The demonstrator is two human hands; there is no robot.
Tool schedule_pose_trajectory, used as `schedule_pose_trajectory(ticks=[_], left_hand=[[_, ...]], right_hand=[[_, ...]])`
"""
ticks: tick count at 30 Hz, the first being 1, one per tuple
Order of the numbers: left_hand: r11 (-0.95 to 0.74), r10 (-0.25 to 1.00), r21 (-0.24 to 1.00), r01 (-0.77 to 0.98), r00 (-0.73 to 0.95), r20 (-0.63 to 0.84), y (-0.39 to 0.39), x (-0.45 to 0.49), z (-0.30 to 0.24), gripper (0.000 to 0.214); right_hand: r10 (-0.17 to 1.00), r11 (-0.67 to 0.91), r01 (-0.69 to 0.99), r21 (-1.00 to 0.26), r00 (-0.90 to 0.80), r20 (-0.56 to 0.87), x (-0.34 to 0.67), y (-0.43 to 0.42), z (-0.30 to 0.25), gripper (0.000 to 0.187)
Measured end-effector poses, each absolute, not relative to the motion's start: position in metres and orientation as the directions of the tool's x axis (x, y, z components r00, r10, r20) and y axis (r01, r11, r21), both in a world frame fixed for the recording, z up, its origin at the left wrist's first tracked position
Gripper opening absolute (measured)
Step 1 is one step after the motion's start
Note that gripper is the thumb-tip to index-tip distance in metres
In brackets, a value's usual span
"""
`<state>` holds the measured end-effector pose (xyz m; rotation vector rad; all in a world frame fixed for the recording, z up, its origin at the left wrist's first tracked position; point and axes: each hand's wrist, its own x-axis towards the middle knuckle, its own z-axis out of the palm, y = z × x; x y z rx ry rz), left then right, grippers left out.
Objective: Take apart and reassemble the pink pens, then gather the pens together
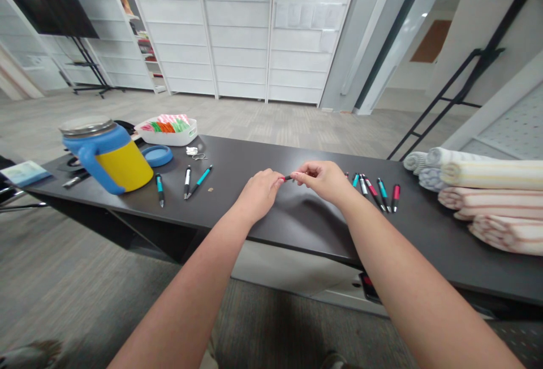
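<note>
Both my hands meet over the middle of the dark table (297, 216). My left hand (259, 191) and my right hand (322, 179) are closed in pinches on the two ends of a small pen (289, 177) with a red end and a dark body, held just above the tabletop. Right of my right hand lie several pens (377, 191) in teal, red and white, close together. Three more pens (186, 181) lie apart to the left of my left hand.
A yellow jug (108, 154) with blue handle and metal lid stands at the left, a blue lid (156, 155) beside it. A white tray (167, 130) of coloured packets sits behind. Rolled and folded towels (487, 188) fill the right end. White cabinets stand beyond.
</note>
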<state>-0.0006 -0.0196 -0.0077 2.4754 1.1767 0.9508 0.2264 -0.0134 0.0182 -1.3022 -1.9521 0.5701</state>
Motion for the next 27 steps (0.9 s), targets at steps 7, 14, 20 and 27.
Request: schedule_pose_trajectory(ticks=[7,14,20,27], left_hand=[[-0.655,0.75,0.486,0.579,0.423,0.509,-0.019,-0.004,-0.009,0.016],[-0.667,0.736,0.461,0.585,0.425,0.527,-0.022,0.002,-0.009,0.023],[-0.66,0.742,0.452,0.6,0.429,0.515,-0.02,0.0,-0.009,0.021],[-0.651,0.751,0.484,0.585,0.408,0.519,-0.019,-0.003,-0.01,0.008]], right_hand=[[0.902,0.427,0.745,-0.512,-0.309,0.301,0.222,-0.016,0.016,0.052],[0.905,0.421,0.756,-0.502,-0.311,0.29,0.22,-0.014,0.016,0.057],[0.906,0.422,0.739,-0.525,-0.319,0.278,0.218,-0.016,0.017,0.058],[0.912,0.411,0.721,-0.559,-0.325,0.251,0.216,-0.016,0.016,0.06]])
